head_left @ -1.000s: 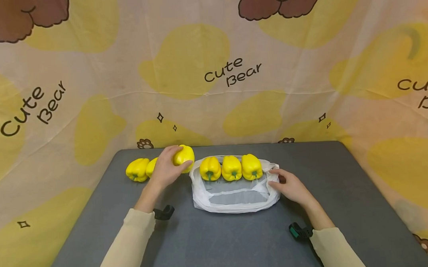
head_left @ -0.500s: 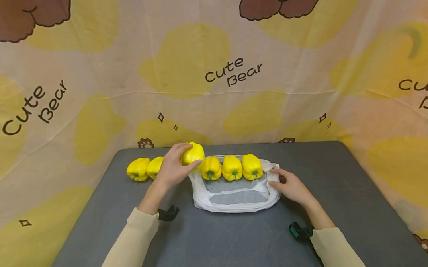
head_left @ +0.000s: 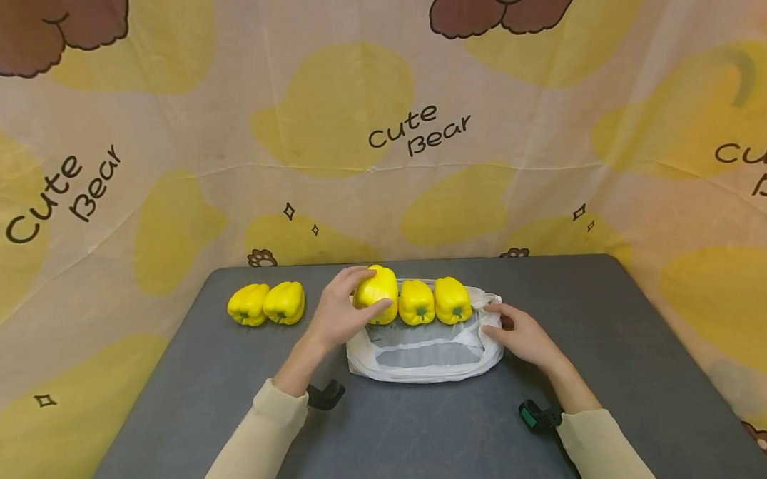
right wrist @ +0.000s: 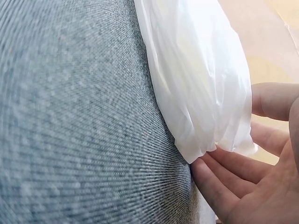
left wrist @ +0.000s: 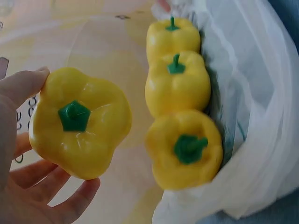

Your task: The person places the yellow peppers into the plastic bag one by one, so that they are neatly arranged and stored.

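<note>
In the left wrist view my left hand [left wrist: 28, 154] grips a yellow bell pepper [left wrist: 79, 123], its green stem toward the camera. From the head view, this pepper is over the left end of a white plastic bag [head_left: 428, 372], hiding most of the pepper behind it. Three yellow bell peppers stand in a row inside the bag; the middle one [head_left: 416, 302] and right one [head_left: 452, 300] show beside the held one. My right hand [head_left: 521, 335] holds the bag's right edge, with fingers [right wrist: 217, 184] against its outer side and some fingertips hidden by the plastic.
Two more yellow bell peppers, one [head_left: 249, 305] left of the other [head_left: 285, 303], lie on the grey table [head_left: 418, 438] left of the bag. A printed cloth backdrop [head_left: 370, 219] rises behind the table's far edge.
My left hand has carried its pepper rightward from beside the bag to over its left end, uncovering the second pepper on the table. The right hand has kept its place on the bag.
</note>
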`<action>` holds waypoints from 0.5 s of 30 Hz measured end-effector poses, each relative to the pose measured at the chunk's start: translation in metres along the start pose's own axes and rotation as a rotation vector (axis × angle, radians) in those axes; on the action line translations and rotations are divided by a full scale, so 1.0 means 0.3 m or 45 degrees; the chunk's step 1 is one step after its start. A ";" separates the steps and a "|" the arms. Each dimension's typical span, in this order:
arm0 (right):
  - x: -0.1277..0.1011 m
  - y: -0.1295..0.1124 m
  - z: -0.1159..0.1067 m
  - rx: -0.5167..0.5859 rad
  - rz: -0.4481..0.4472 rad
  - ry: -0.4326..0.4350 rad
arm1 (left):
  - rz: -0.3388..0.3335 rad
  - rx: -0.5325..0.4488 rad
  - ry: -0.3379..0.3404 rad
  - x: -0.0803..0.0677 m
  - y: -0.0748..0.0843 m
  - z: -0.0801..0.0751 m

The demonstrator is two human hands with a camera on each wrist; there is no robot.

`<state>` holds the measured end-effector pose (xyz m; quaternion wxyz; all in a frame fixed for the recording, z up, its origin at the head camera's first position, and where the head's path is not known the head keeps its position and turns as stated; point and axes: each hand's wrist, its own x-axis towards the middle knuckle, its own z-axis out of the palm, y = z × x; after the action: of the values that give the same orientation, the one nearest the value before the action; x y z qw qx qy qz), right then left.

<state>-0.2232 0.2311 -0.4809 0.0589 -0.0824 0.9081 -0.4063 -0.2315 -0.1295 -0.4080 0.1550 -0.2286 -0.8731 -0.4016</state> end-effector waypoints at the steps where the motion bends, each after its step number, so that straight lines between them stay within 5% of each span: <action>1: -0.001 -0.001 0.000 -0.002 -0.007 -0.002 | 0.000 -0.010 0.001 -0.001 0.004 0.009; 15: -0.003 -0.007 0.001 -0.007 -0.011 -0.004 | -0.002 -0.087 0.004 -0.034 0.047 0.131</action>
<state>-0.2220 0.2296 -0.4796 0.0582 -0.0872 0.9087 -0.4040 -0.2188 -0.0940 -0.4286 0.1482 -0.2326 -0.8588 -0.4317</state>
